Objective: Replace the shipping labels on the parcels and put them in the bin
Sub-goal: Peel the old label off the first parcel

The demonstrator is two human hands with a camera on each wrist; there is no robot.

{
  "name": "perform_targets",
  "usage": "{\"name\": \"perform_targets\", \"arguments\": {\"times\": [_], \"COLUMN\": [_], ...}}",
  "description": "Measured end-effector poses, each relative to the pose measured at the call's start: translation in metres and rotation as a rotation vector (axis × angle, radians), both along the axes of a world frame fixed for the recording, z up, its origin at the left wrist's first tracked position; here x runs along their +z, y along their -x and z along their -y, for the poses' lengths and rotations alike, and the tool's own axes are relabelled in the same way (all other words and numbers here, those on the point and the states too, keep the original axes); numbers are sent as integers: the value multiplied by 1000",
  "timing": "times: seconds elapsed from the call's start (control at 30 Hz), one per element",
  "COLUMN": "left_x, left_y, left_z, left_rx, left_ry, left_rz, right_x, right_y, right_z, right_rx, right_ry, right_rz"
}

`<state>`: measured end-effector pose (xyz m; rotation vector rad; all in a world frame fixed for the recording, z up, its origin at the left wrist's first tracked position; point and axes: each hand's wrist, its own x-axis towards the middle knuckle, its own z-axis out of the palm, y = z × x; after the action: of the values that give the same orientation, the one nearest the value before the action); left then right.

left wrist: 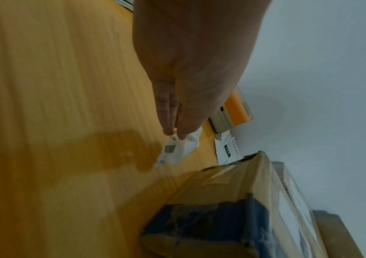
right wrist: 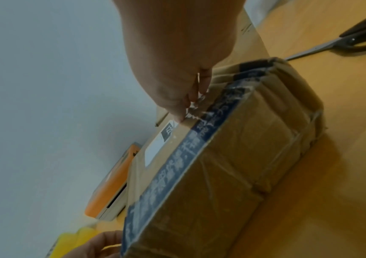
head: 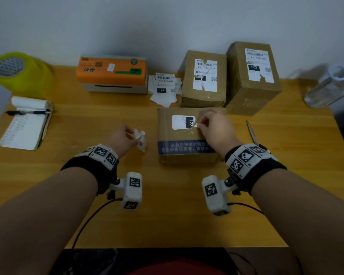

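A flat cardboard parcel with blue tape lies in front of me, seen close in the right wrist view as the parcel. On its top sits a partly torn white label marked 122. My right hand pinches the torn edge of that label at its right side; the right hand shows the same pinch. My left hand is left of the parcel and holds a crumpled torn label scrap just above the table. The left hand pinches the scrap.
Two more labelled boxes stand behind the parcel. A label printer and loose labels sit at the back. Scissors lie right of the parcel. A notepad with pen, a tape roll and a bottle flank the table.
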<state>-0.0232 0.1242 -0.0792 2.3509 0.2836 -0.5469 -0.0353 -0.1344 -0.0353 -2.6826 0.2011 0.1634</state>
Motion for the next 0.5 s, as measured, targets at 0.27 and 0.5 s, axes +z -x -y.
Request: {"name": "perform_targets", "arguments": {"times": [0.27,0.5], "left_x": [3,52], "left_y": [-10,-12], "left_z": [1,34], "left_rx": [-107,-217], "left_ry": [-124,142], "left_rz": [51,442], "right_x": [-4,17], "right_y": [3,5], "right_z": [-2,-1], "right_rx": [15,-97], "right_ry": [-54,-371], "right_rz": [-15,36]}}
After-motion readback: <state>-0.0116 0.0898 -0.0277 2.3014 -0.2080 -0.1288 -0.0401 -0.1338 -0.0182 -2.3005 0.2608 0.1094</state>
